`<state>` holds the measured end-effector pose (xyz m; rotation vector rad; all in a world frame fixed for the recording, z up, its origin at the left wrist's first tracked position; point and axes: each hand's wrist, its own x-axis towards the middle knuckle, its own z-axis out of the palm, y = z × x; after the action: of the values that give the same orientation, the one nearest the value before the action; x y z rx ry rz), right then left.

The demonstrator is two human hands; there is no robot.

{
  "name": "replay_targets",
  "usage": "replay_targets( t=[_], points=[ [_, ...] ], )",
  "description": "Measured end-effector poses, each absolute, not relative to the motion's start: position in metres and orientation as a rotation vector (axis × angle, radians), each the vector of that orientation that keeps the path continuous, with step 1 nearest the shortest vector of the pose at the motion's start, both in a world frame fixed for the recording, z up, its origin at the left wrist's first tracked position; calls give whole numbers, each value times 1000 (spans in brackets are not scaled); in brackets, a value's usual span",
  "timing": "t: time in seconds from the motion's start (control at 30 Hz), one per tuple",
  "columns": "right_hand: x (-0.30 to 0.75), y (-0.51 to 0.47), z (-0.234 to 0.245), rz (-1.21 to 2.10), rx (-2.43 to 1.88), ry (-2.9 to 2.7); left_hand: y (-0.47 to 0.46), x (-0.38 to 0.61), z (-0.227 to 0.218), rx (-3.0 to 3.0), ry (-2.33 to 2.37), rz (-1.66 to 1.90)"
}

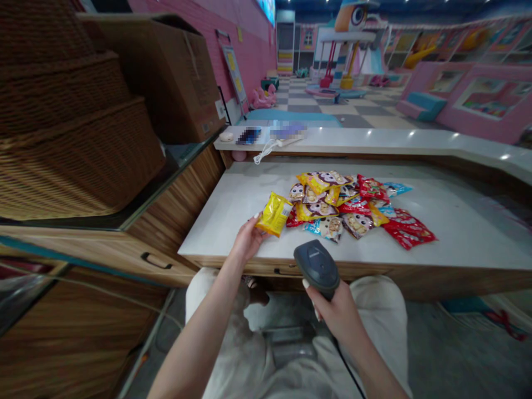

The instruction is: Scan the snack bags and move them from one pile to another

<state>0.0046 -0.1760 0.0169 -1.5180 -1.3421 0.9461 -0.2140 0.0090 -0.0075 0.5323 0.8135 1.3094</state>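
Observation:
My left hand (248,239) grips a yellow snack bag (274,214) by its lower left edge, just above the front left part of the white desk (224,221). A barcode panel on the bag faces up. My right hand (336,310) is wrapped round the handle of a dark grey barcode scanner (318,269), whose head points forward and left, towards the bag. Its black cord runs down past my wrist. Right of the held bag lies a pile of yellow, red and blue snack bags (320,209), with a red snack bag (410,228) at its right end.
A raised white ledge (353,138) runs along the desk's back, with a phone (248,136) and a white cable (266,151) on it. Wicker baskets (75,149) and a cardboard box (178,77) stand on the left cabinet. Drawer handles (155,261) face me.

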Motion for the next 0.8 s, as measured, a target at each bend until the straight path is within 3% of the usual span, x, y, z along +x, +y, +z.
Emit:
replay_targets(
  t=[0.17, 0.37, 0.6, 0.8],
  points=[
    [16, -184, 12, 970, -1544, -1283, 18, -190, 11, 826, 817, 1447],
    [28, -190, 6, 947, -1562, -1217, 68, -107, 71, 1674, 826, 1632],
    [41, -196, 4, 872, -1584, -1126, 104, -38, 91, 2529, 1185, 1028],
    [44, -194, 7, 860, -1557, -1120, 89, -49, 92, 2483, 1166, 1113]
  ],
)
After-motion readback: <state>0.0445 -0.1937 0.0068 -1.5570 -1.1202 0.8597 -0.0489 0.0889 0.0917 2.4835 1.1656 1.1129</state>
